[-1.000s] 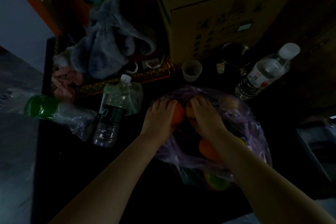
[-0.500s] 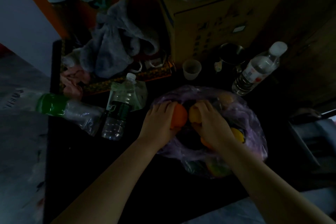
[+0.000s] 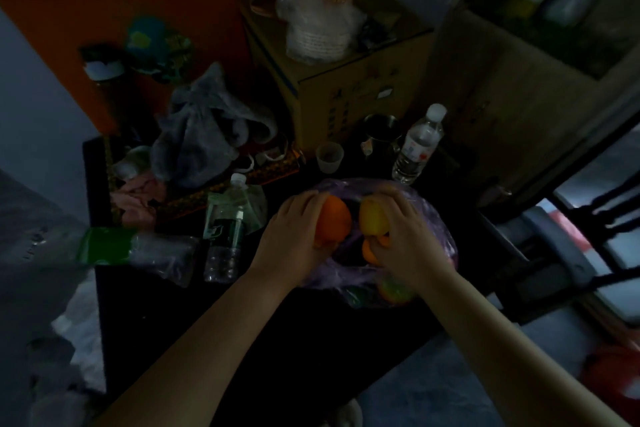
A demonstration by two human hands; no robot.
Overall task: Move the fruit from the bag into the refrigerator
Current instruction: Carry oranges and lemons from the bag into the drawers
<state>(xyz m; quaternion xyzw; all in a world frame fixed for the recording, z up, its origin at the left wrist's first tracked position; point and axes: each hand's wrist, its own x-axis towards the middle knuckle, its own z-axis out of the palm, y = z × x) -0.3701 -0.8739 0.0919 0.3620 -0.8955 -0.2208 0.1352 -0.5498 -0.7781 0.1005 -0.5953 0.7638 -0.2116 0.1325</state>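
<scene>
A translucent purple plastic bag [image 3: 436,218] lies open on the dark table [image 3: 277,340]. My left hand [image 3: 294,232] grips an orange fruit [image 3: 334,222] at the bag's mouth. My right hand [image 3: 405,239] holds a yellow fruit [image 3: 372,220] right beside it, the two fruits almost touching. A smaller orange fruit [image 3: 369,253] shows under my right fingers. A greenish fruit [image 3: 394,289] lies inside the bag at its near side. No refrigerator is in sight.
Water bottles stand or lie around the bag: one at the back right [image 3: 419,146], one to the left [image 3: 227,229], a green-labelled one [image 3: 138,246] lying further left. A small cup [image 3: 329,157], a metal mug [image 3: 379,130], a cardboard box [image 3: 346,80] and grey cloth [image 3: 207,128] crowd the back.
Both hands have lifted their fruits up out of the bag's opening. The head camera has tilted up and back, showing more of the box and wall.
</scene>
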